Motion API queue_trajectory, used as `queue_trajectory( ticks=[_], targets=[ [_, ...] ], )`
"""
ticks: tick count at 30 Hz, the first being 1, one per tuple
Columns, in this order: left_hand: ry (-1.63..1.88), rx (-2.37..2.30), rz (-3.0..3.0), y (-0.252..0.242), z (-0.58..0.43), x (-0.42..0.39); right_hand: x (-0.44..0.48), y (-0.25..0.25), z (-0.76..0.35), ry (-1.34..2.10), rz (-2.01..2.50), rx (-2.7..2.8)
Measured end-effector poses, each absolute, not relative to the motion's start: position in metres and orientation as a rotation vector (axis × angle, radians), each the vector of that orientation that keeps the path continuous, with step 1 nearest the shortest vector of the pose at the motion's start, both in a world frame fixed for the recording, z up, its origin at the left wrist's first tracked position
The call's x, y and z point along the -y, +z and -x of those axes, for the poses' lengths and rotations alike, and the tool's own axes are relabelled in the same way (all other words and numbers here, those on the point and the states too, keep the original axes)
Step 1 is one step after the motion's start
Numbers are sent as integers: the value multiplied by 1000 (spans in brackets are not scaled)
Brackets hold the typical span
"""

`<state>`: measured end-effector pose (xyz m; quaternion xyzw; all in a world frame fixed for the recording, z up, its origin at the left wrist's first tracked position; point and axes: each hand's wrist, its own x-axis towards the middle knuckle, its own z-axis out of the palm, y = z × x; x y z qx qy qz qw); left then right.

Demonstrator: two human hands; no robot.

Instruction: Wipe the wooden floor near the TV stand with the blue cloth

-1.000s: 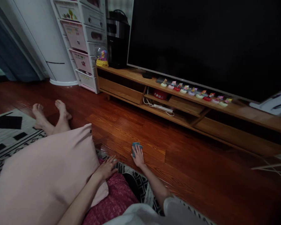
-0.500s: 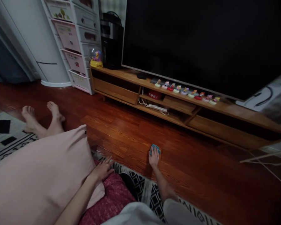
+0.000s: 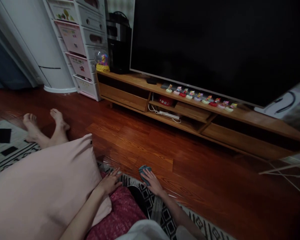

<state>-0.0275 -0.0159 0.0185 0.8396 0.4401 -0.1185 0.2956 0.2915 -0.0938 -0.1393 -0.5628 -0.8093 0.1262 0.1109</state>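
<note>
Right of the pink pillow (image 3: pixel 50 176), a blue cloth (image 3: pixel 142 169) lies on the wooden floor (image 3: pixel 130 136) beneath the right hand (image 3: pixel 152 181), which has its fingers extended. The left hand (image 3: pixel 110 182) rests, fingers loosely spread, beside the pillow's right edge. Bare feet (image 3: pixel 58 121) lie beyond the pillow.

A small, crumpled teal-blue cloth (image 3: pixel 142 169) lies on the glossy reddish-brown wooden floor (image 3: pixel 130 141); the right hand's fingers (image 3: pixel 149 175) partly cover it.
</note>
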Motion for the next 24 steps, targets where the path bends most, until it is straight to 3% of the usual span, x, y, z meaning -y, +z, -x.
queue_trajectory(
  ticks=[8,14,19,24],
  targets=[
    [-304,-1177,-2209,13,28,16,64,-151,-422,41,2361,1575],
    [-299,-1195,-2201,11,26,16,-2,-156,-383,-107,2511,931],
    [-304,-1198,-2175,17,23,15,-52,-147,-296,63,2323,1428],
    [-339,-1221,-2149,14,21,13,-36,-141,-220,132,1841,2101]
  ],
)
